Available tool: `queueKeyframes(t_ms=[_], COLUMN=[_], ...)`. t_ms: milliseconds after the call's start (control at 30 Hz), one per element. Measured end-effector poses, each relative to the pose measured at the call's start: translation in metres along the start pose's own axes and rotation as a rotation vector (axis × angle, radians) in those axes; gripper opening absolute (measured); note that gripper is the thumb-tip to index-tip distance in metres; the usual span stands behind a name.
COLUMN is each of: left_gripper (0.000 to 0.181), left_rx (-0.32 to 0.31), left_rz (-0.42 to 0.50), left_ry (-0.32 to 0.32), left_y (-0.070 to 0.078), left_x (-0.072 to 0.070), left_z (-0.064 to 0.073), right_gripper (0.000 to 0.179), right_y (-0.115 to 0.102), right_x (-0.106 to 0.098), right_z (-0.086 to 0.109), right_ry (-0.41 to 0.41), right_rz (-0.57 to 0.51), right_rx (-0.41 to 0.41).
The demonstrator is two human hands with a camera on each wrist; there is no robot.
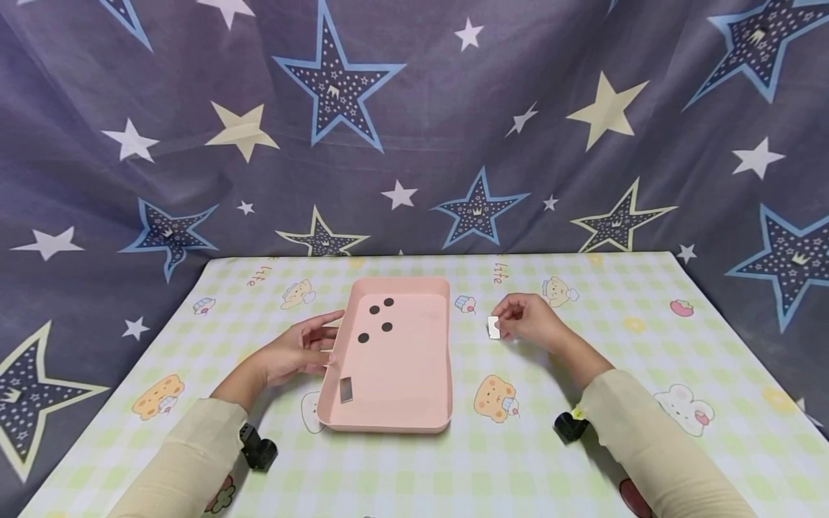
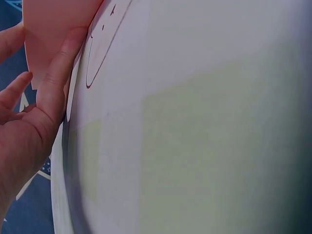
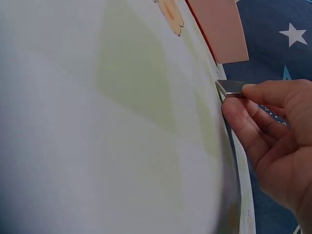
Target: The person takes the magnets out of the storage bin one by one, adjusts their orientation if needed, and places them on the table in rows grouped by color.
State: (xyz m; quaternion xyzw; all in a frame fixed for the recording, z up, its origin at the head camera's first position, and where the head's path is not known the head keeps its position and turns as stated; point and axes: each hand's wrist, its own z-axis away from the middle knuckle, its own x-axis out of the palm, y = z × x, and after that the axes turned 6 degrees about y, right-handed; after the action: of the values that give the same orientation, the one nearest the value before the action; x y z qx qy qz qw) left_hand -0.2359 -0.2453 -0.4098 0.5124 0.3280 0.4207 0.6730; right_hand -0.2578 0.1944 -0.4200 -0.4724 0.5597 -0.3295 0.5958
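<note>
A pink tray (image 1: 414,360) lies on the table, and my left hand (image 1: 299,351) is at its left side. Its fairly straight fingers touch the tray's outer wall (image 2: 58,29), as the left wrist view shows. To the right of the tray my right hand (image 1: 527,320) pinches a small, shiny silver rectangular block (image 3: 231,87) between thumb and fingertips, just above the tablecloth. Inside the tray are several black round discs (image 1: 387,326) in the upper left part. A similar silver rectangular block (image 1: 346,389) lies near its lower left corner.
A checkered tablecloth (image 1: 537,460) with cartoon prints covers the table. Behind it hangs a dark curtain (image 1: 427,108) with stars. Black devices are strapped at the left wrist (image 1: 259,450) and the right wrist (image 1: 570,428), close over the cloth.
</note>
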Motion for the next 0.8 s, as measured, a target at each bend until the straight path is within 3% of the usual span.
queueKeyframes(t_ms=[533, 800], left_gripper=[0.087, 0.086], left_rx=[-0.001, 0.005], left_rz=[-0.006, -0.006], left_ry=[0.003, -0.002], left_y=[0.0, -0.001], left_x=[0.001, 0.0], left_z=[0.0, 0.001], right_gripper=[0.017, 0.009], right_y=[-0.009, -0.011], right_x=[0.004, 0.007], right_z=[-0.007, -0.01], right_ry=[0.022, 0.004], right_rz=[0.178, 0.268], right_rx=[0.135, 0.152])
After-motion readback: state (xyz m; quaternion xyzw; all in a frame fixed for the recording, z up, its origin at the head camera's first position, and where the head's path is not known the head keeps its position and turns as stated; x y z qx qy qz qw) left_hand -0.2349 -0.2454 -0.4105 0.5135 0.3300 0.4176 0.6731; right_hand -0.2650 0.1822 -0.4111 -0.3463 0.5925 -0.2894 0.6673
